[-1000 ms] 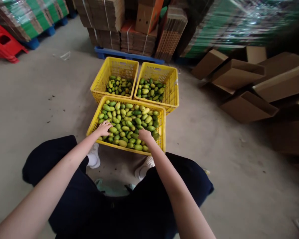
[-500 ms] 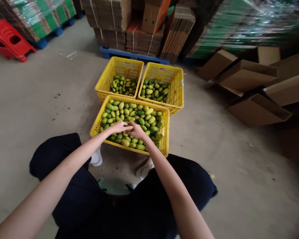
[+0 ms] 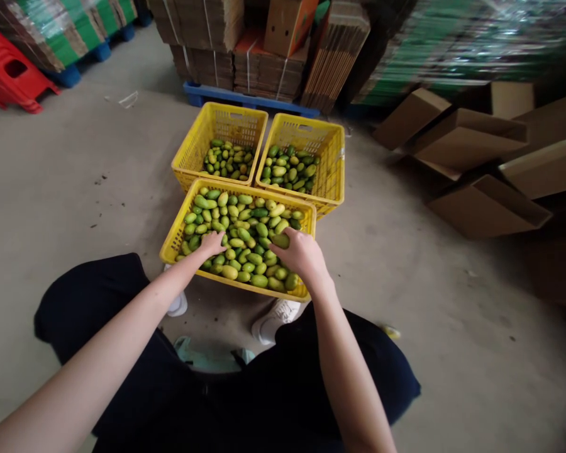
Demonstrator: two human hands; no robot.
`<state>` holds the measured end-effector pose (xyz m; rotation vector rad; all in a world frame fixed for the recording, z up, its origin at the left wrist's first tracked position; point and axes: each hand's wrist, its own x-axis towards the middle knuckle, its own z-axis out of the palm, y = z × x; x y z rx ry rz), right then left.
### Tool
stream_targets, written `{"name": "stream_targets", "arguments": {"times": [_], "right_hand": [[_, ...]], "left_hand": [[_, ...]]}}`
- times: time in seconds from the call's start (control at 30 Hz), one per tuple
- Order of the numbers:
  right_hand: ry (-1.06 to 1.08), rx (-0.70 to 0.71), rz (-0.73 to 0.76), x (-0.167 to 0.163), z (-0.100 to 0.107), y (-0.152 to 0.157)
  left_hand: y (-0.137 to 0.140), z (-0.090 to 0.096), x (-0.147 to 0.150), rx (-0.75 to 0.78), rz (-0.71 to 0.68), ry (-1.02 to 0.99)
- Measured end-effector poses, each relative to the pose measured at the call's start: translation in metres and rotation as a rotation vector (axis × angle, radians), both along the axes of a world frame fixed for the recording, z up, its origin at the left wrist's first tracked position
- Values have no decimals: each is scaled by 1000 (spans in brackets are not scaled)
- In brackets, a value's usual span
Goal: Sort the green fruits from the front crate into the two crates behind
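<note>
Right grip (image 3: pixel 302 255): hand closed around one green mango (image 3: pixel 280 240), fingers curled over it, at the right side of the near crate (image 3: pixel 173 234).
Left grip (image 3: pixel 212 243): hand laid palm-down on the heap of mangoes (image 3: pixel 238 220) at the crate's near left; whether the fingers clasp a fruit cannot be told.
Near crate: yellow plastic, lattice walls, standing on the concrete floor (image 3: pixel 75 182) just in front of the person's white shoes (image 3: pixel 273 318); filled close to the rim with green and yellow-green mangoes.
Far left crate (image 3: pixel 226 123): yellow, touching the near crate's back edge; a shallow layer of smaller mangoes.
Far right crate (image 3: pixel 330 163): yellow, just beside the far left one; a shallow layer of mangoes.
Behind the crates: bundles of flat cardboard (image 3: pixel 259 63) on a blue pallet (image 3: pixel 202 95).
Right: open cardboard boxes (image 3: pixel 466 138) lying on the floor.
Far left: red plastic stool (image 3: pixel 9 75).
</note>
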<state>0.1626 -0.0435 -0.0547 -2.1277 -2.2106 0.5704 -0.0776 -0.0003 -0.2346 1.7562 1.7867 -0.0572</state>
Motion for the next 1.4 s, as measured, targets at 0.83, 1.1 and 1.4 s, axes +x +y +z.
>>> {"name": "stream_targets", "arguments": {"times": [0.83,1.1,1.4], "right_hand": [[1474,-89,-189,-41,19,6],[1466,-13,-193,-57,16,11],[1327,280,-96,-61,18,13]], "left_hand": [[-24,206,8,-364,342,-1623],[-7,204,12,-220,598,-1722],[1,201,35,14,559,-1817]]}}
